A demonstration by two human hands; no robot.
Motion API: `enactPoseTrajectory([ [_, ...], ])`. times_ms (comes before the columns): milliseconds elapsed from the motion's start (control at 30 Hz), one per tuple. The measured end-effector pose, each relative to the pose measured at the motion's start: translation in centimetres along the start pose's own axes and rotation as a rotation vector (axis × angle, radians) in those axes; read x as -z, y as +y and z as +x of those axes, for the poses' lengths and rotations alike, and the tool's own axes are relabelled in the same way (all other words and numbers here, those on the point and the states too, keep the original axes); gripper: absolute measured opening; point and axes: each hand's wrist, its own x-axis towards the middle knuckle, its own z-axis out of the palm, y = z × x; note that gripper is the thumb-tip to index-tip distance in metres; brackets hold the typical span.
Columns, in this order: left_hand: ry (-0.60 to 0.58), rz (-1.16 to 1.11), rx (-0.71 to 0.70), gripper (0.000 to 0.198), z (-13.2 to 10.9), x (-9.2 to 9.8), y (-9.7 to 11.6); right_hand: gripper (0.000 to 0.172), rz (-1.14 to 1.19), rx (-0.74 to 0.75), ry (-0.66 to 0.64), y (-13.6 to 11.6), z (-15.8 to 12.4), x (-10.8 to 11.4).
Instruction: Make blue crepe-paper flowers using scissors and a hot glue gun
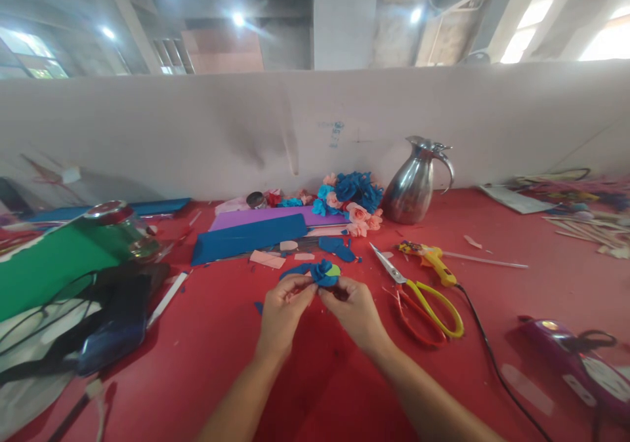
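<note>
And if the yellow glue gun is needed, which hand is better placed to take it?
Probably the right hand: the glue gun lies to its right, beyond the scissors. The left hand is farther away. Both hold the blue flower, so the right would release first.

No text, label or number can be read; the small blue handwritten marks (pixel 336 132) on the smooth, pale grey partition wall (pixel 187 127), upper centre of the frame, are too blurred.

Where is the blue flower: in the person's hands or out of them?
In: the left hand and right hand grip the blue flower from either side.
</note>
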Motion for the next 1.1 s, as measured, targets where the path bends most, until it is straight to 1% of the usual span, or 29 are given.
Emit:
enactPoseTrajectory([
  [100, 0.014, 0.054, -0.021, 0.012, 0.0, 0.1, -0.4, 0.019, -0.044, 0.001, 0.016, 0.0, -0.1, 0.0],
  [233, 0.049, 0.202, -0.087, 0.012, -0.1, 0.3, -0.7, 0.020, -0.115, 0.004, 0.049, -0.1, -0.2, 0.0],
  [333, 0.067, 0.210, -0.098, 0.013, -0.4, 0.3, -0.5, 0.020, -0.141, 0.018, 0.058, -0.1, -0.3, 0.0],
  [400, 0.066, 0.144, -0.046, 0.014, -0.5, 0.1, -0.4, 0.020, -0.147, 0.023, 0.060, -0.1, -0.3, 0.0],
  [567, 0.056, -0.101, 0.147, 0.018, -0.2, -0.1, -0.5, 0.020, -0.155, 0.025, 0.047, 0.0, -0.2, 0.0],
  [700, -0.002, -0.229, 0.210, 0.018, 0.3, 0.2, -0.4, 0.020, -0.183, 0.060, 0.033, -0.3, -0.4, 0.0],
  [800, -0.039, -0.240, 0.243, 0.021, 0.6, 0.6, -0.3, 0.020, -0.206, 0.083, 0.019, -0.4, -0.5, 0.1],
  [867, -0.060, -0.191, 0.228, 0.019, 0.7, 0.8, -0.4, 0.020, -0.194, 0.093, 0.010, -0.4, -0.5, 0.1],
  [967, -0.080, -0.078, 0.152, 0.013, 0.7, 0.9, -0.4, 0.020, -0.165, 0.120, 0.005, -0.4, -0.4, 0.1],
  [1100, -0.054, 0.042, 0.068, 0.015, 0.3, 0.6, -0.1, 0.019, -0.181, 0.156, 0.029, -0.5, -0.3, 0.1],
])
